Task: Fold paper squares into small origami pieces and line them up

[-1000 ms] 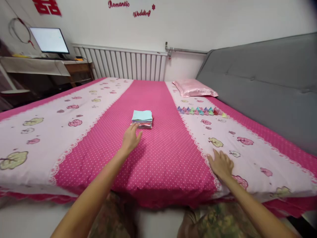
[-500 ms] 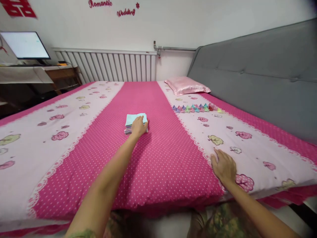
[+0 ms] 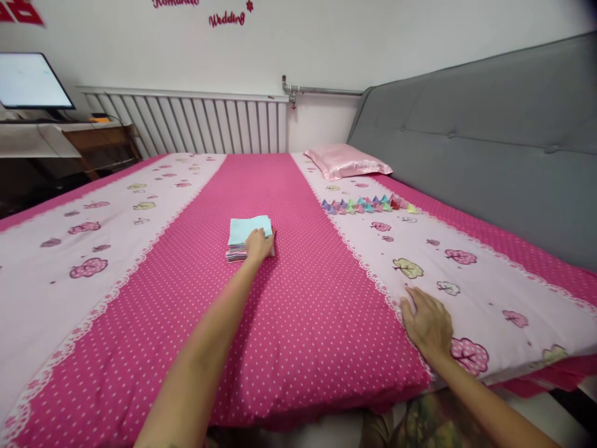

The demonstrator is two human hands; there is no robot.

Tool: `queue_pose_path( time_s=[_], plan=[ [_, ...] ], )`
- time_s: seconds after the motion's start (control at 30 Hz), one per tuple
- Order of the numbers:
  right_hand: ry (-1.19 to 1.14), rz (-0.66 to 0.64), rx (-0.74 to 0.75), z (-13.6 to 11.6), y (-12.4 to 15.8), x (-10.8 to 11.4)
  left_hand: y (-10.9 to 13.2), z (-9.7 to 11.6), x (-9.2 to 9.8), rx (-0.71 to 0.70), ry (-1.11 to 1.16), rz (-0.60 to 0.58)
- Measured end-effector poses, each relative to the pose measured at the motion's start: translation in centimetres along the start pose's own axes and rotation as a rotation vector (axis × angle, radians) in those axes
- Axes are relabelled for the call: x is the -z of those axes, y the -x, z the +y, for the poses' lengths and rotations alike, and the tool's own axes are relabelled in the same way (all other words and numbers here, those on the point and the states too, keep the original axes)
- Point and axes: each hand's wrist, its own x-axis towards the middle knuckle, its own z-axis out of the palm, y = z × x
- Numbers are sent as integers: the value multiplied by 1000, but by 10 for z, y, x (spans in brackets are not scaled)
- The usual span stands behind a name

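A stack of coloured square paper (image 3: 237, 251) lies on the pink dotted middle of the bedspread, with a light blue sheet (image 3: 243, 228) on top. My left hand (image 3: 258, 244) is at the stack's right side, its fingers curled and closed at the edge of the light blue sheet; the fingertips are partly hidden. On the pale band to the right, my right hand (image 3: 428, 323) rests flat with its fingers apart and holds nothing. Farther off, a row of small folded paper pieces (image 3: 358, 206) in several colours stretches across the same pale band.
A pink satin pillow (image 3: 347, 163) lies at the far right of the bedspread (image 3: 298, 336), near the grey padded headboard (image 3: 485, 134). Behind the bed are a white radiator (image 3: 186, 121) and a pipe. A desk with a monitor (image 3: 32, 81) stands at the far left.
My left hand's fingers have curled in at the edge of the light blue sheet, where they were stretched over it before. The view has shifted slightly; my right hand still rests flat.
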Motion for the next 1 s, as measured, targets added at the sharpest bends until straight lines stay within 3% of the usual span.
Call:
queue_pose_path(
  time_s=[0.8,1.0],
  plan=[
    [5,9,10,-1,-1,2,-1,-5,-1,87,31,2],
    [4,14,2,-1,0,1,8,1,19,-24,4,71]
  ],
)
